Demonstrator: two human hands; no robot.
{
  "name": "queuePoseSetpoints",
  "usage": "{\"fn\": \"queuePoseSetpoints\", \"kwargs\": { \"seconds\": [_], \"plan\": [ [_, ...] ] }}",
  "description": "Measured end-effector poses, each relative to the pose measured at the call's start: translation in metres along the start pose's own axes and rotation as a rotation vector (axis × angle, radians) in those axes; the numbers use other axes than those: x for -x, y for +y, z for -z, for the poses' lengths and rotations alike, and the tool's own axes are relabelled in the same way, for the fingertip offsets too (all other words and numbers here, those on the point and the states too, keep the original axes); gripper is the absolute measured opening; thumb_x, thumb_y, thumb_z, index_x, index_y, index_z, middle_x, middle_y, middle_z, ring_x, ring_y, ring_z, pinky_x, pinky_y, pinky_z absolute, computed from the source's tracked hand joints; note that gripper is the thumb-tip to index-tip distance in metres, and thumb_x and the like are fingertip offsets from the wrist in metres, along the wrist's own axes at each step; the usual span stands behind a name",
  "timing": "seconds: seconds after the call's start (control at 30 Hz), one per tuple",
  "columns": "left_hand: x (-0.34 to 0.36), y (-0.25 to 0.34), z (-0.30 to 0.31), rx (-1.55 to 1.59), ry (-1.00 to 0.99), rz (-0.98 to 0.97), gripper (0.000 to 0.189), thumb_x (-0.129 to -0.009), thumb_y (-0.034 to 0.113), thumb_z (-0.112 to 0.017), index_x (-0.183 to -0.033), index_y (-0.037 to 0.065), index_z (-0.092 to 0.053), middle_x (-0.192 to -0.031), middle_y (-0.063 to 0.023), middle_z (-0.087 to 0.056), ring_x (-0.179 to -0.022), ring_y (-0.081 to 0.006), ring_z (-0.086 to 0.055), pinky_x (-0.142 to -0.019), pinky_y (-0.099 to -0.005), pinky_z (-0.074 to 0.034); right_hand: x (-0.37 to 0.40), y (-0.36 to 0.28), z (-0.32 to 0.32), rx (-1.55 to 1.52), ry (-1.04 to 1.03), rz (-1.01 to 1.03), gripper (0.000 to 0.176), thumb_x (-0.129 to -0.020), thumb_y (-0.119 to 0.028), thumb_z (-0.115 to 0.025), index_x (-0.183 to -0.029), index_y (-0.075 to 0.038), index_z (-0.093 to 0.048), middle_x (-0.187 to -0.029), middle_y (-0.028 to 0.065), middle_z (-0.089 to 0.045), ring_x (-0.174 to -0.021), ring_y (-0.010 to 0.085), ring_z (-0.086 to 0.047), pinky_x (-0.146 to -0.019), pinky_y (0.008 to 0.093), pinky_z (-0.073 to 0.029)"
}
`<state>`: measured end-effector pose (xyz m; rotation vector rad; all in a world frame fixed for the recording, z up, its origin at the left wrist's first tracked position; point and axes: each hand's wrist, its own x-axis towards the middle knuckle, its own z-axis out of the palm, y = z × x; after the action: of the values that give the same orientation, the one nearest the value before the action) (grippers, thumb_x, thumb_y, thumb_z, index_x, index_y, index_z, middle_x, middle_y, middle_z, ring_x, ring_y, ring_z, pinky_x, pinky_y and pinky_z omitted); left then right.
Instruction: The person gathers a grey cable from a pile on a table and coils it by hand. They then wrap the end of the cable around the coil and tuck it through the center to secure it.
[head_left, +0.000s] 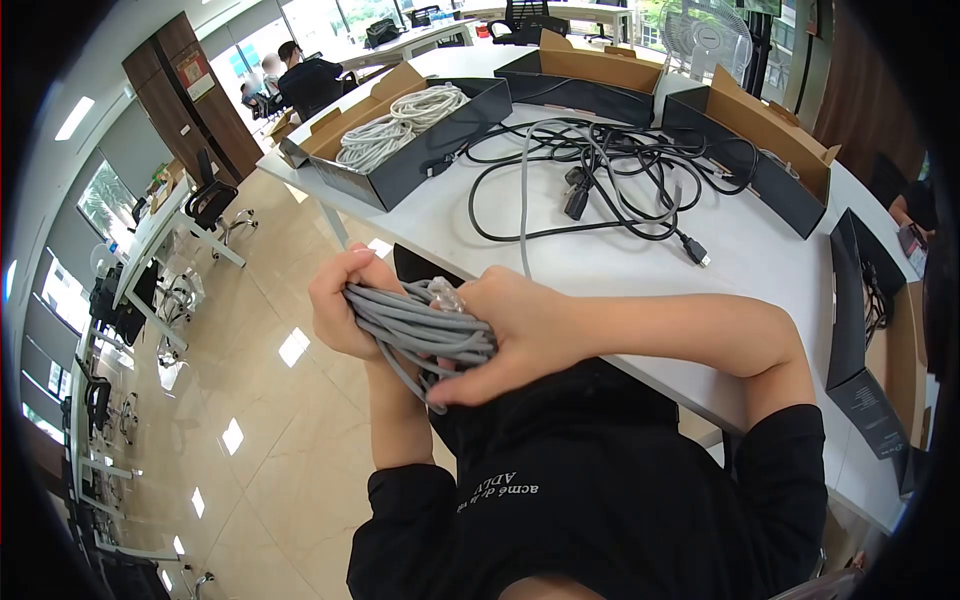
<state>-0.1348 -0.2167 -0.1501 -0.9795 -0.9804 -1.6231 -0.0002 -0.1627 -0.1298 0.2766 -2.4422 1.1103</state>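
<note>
A thick coil of grey network cable (420,325) is held between my two hands, in front of my body at the table's near edge. My left hand (348,305) wraps round the coil's left end. On its right end my right hand (520,330) is closed, thumb below the strands. A clear plastic connector (444,294) pokes up from the coil beside my right fingers. Beyond the hands, a tangle of black cables (600,170) lies on the white table (440,235), with an HDMI plug (697,252) at its near end. A grey cable (524,200) runs from the tangle towards my right hand.
An open black box (400,165) at the left holds coiled whitish cables (400,125). More open boxes stand at the back (580,85), right (750,150) and far right (870,350). Another person's hand (905,212) shows at the right edge. Someone sits in the background (305,80).
</note>
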Motion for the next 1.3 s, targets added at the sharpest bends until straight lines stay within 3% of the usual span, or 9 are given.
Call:
{"fn": "queuePoseSetpoints", "kwargs": {
  "seconds": [0.3,0.63,0.67,0.8,0.93,1.03,1.17,1.2,1.3],
  "plan": [
    [0.007,0.005,-0.006,0.035,-0.032,0.099,0.009,-0.072,-0.008,-0.053,-0.074,0.001,-0.054,-0.063,-0.0039,-0.054,-0.053,-0.0075,-0.045,-0.051,-0.0172,-0.038,0.009,0.015,-0.035,-0.047,0.13,-0.094,0.04,-0.056,-0.035,-0.071,-0.061,0.001,-0.054,-0.055,0.0164,-0.055,-0.054,0.032,-0.057,-0.054,0.0362,-0.045],
    [-0.009,-0.014,-0.001,0.184,-0.627,0.28,0.044,-0.081,0.007,-0.058,-0.12,-0.002,-0.039,-0.109,-0.0133,-0.051,-0.095,-0.0209,-0.053,-0.08,-0.0308,-0.043,-0.007,0.016,0.038,1.057,0.319,0.634,0.015,-0.051,-0.015,-0.059,-0.063,-0.01,-0.05,-0.049,-0.0001,-0.045,-0.051,0.0179,-0.051,-0.062,0.027,-0.041],
    [-0.008,-0.024,0.003,0.545,-0.812,0.717,0.043,-0.088,0.019,-0.048,-0.124,-0.002,-0.037,-0.117,-0.0139,-0.047,-0.099,-0.0237,-0.052,-0.081,-0.0337,-0.045,-0.008,0.014,0.043,1.086,0.345,0.654,0.011,-0.054,-0.015,-0.057,-0.061,-0.01,-0.049,-0.047,-0.0002,-0.044,-0.048,0.0171,-0.05,-0.061,0.0271,-0.041],
    [-0.008,0.001,-0.003,0.969,-0.665,1.1,0.049,-0.092,0.031,-0.031,-0.126,-0.005,-0.033,-0.125,-0.0198,-0.04,-0.107,-0.0304,-0.049,-0.087,-0.0391,-0.044,-0.012,0.016,0.052,1.223,0.413,0.734,0.014,-0.058,-0.015,-0.055,-0.055,-0.011,-0.042,-0.044,-0.0022,-0.04,-0.044,0.015,-0.047,-0.059,0.0248,-0.038],
    [-0.004,-0.008,-0.005,1.766,-0.512,1.85,0.066,-0.091,0.045,-0.022,-0.127,-0.01,-0.029,-0.128,-0.0255,-0.035,-0.115,-0.0353,-0.041,-0.097,-0.0495,-0.032,-0.011,0.019,0.061,1.346,0.378,0.752,0.014,-0.059,-0.017,-0.057,-0.053,-0.012,-0.045,-0.043,-0.0024,-0.042,-0.045,0.0145,-0.049,-0.061,0.025,-0.037],
    [-0.01,-0.01,-0.003,1.612,-0.393,1.703,0.074,-0.088,0.053,-0.022,-0.127,-0.009,-0.029,-0.127,-0.0259,-0.037,-0.116,-0.0349,-0.04,-0.097,-0.0502,-0.032,-0.009,0.024,0.068,1.344,0.15,0.735,0.013,-0.059,-0.018,-0.058,-0.052,-0.013,-0.047,-0.044,-0.0016,-0.046,-0.048,0.0145,-0.052,-0.063,0.0257,-0.037],
    [0.006,-0.038,0.006,1.168,-0.775,1.325,0.052,-0.084,0.033,-0.052,-0.117,-0.006,-0.043,-0.096,-0.0158,-0.058,-0.088,-0.0236,-0.058,-0.082,-0.0428,-0.048,-0.004,0.04,0.045,1.339,-0.074,0.768,0.015,-0.052,-0.019,-0.054,-0.05,-0.011,-0.042,-0.043,0.0002,-0.045,-0.045,0.0142,-0.045,-0.061,0.0251,-0.036],
    [-0.002,-0.023,0.004,1.07,-0.716,1.445,0.04,-0.08,0.02,-0.06,-0.109,-0.004,-0.048,-0.075,-0.005,-0.055,-0.067,-0.0138,-0.056,-0.068,-0.032,-0.051,-0.003,0.041,0.041,1.333,-0.102,0.756,0.015,-0.052,-0.019,-0.054,-0.05,-0.011,-0.042,-0.042,0.0003,-0.045,-0.044,0.0145,-0.044,-0.062,0.0252,-0.037],
    [0.0,-0.034,0.004,1.131,-0.865,1.453,0.035,-0.081,0.018,-0.058,-0.106,-0.004,-0.049,-0.068,-0.0012,-0.047,-0.06,-0.0096,-0.049,-0.06,-0.0268,-0.048,0.0,0.041,0.035,1.344,-0.177,0.719,0.015,-0.052,-0.019,-0.055,-0.05,-0.011,-0.041,-0.042,-0.0001,-0.045,-0.044,0.015,-0.045,-0.068,0.0251,-0.038]
  ]
}}
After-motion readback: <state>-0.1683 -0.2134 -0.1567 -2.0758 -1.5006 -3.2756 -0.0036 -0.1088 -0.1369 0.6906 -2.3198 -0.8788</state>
